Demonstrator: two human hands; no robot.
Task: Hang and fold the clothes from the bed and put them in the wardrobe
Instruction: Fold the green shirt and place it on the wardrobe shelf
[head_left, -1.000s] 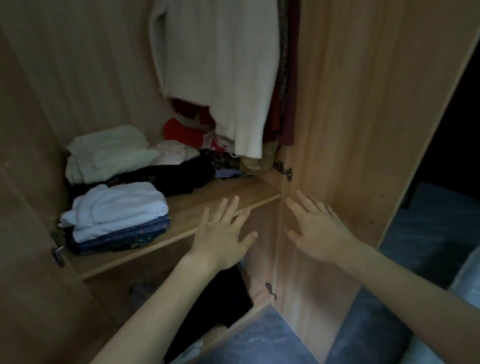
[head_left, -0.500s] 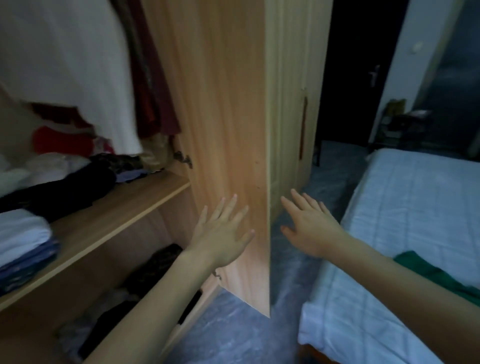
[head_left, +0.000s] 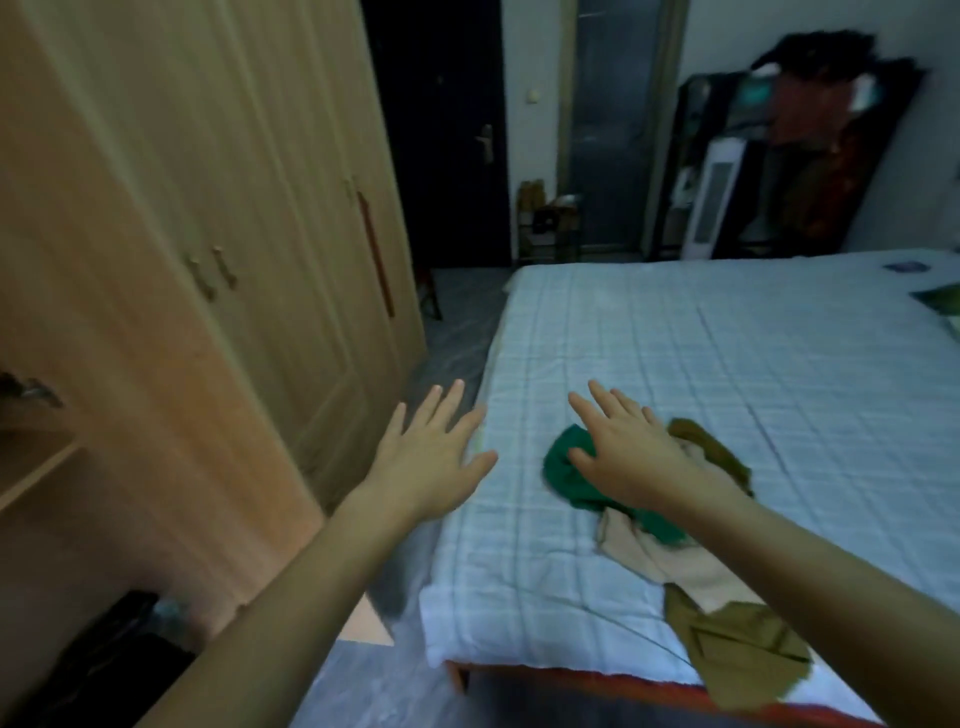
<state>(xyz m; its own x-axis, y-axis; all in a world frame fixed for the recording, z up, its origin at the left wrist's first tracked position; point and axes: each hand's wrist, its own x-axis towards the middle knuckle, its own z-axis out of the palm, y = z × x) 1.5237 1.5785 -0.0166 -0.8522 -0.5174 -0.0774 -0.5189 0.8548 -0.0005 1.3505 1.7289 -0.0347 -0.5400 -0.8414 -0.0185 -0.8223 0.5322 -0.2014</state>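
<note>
Turned from wardrobe (head_left: 171, 260) to bed (head_left: 727, 364); both hands, left hand (head_left: 431, 457), right hand (head_left: 628, 457), spread, empty; green garment (head_left: 566, 478), tan clothes (head_left: 737, 649) left.

Both arms are bare and reach out forward, side by side. The left hand (head_left: 434, 449) is flat, palm down, with its fingers straight and spread wide, and it holds nothing. The right hand (head_left: 626, 454) is just the same, flat with the fingers spread and the thumb sticking out to the side, and the two hands do not touch.
</note>
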